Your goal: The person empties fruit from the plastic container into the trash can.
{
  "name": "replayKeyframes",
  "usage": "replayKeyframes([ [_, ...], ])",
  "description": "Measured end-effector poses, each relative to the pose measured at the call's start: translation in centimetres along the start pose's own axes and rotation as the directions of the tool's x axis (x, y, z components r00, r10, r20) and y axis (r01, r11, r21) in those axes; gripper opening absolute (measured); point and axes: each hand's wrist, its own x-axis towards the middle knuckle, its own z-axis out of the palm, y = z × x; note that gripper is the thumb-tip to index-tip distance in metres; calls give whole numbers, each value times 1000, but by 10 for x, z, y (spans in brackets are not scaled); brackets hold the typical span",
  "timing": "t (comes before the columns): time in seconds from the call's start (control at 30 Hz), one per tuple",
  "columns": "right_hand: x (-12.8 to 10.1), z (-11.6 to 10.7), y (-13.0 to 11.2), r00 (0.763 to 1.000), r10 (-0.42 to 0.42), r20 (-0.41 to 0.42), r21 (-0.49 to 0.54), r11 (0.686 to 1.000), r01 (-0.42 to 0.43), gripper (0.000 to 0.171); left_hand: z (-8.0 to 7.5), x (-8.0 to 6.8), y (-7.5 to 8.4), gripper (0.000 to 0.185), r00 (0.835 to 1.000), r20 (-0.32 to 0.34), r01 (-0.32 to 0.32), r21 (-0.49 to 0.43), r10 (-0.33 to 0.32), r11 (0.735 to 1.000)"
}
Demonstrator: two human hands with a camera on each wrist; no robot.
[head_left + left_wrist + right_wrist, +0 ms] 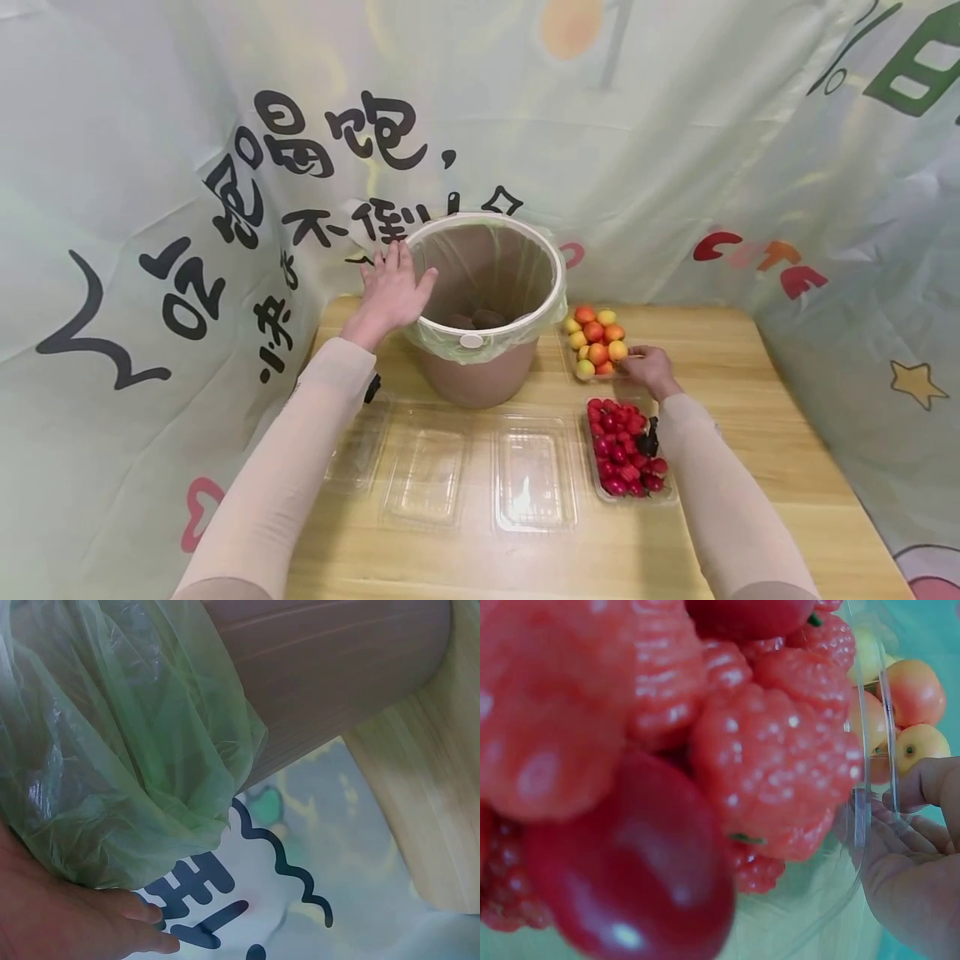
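Observation:
My left hand (395,289) rests on the left rim of a brown bin (480,375), its fingers straight and spread. A thin green liner bag (150,742) is folded over the bin's rim, and the hand (67,911) lies against it in the left wrist view. Dark rounded things (488,319), too shaded to name, lie inside the bin. On the right, my right hand (651,369) grips the near right edge of a clear plastic box of small yellow-orange fruits (593,332). In the right wrist view the thumb (924,782) is beside these fruits.
A clear box of red berries and small red tomatoes (622,450) sits below my right wrist. Clear plastic boxes (534,473) lie in a row before the bin on the wooden table (720,350). A printed cloth (637,167) hangs behind and at the sides.

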Motion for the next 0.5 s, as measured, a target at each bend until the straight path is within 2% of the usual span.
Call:
replayKeyframes([
  [0.23, -2, -1, 2, 997, 14, -70, 1, 1000, -14, 39, 0, 0, -2, 88, 1000, 3, -1, -16, 1, 1000],
  [0.5, -3, -4, -6, 996, 29, -87, 113, 993, -19, 49, 0, 1, -3, 86, 1000, 7, -6, -26, 6, 1000],
])
